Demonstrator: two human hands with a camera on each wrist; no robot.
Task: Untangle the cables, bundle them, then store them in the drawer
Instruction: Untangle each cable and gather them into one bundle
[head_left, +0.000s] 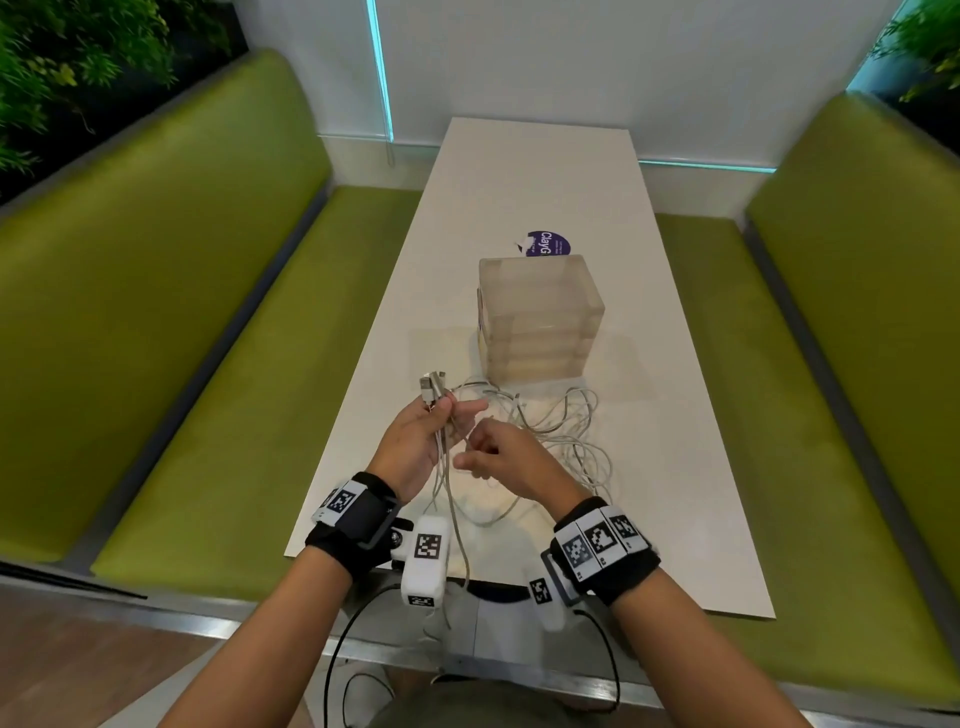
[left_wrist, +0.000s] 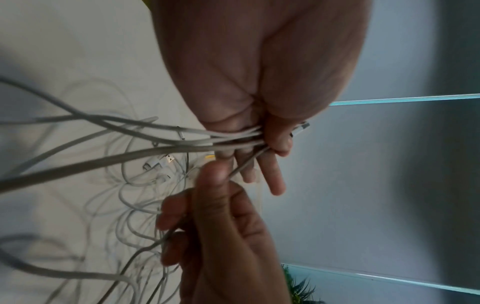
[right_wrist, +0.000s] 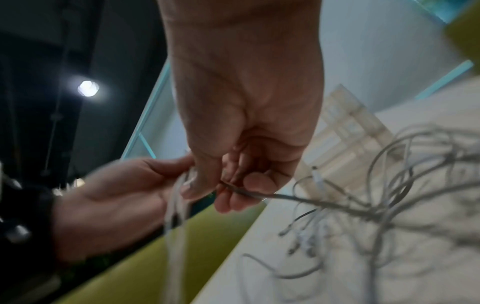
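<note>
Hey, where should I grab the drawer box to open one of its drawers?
Judging from the head view, take a drawer front on the drawer box, on the face turned toward you and the cables; the stacked bands there look like drawer fronts. No handle is discernible, so pinch a front's edge, probably.

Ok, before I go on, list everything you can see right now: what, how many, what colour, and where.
cables: several, exact count unclear, white-grey, tangled on the table in front of the drawer unit, some ends gathered in the left hand
connector ends: a few, silver-white, sticking up above the left hand
drawer unit: one, translucent, on the table beyond the cables, drawers closed
sticker: one, purple, on the table behind the drawer unit
table: one, white, between the benches
benches: two, green, either side of the table
plants: green, top corners
left hand: grips a bunch of cables
right hand: pinches a single cable
wrist bands: two, black, with markers
</note>
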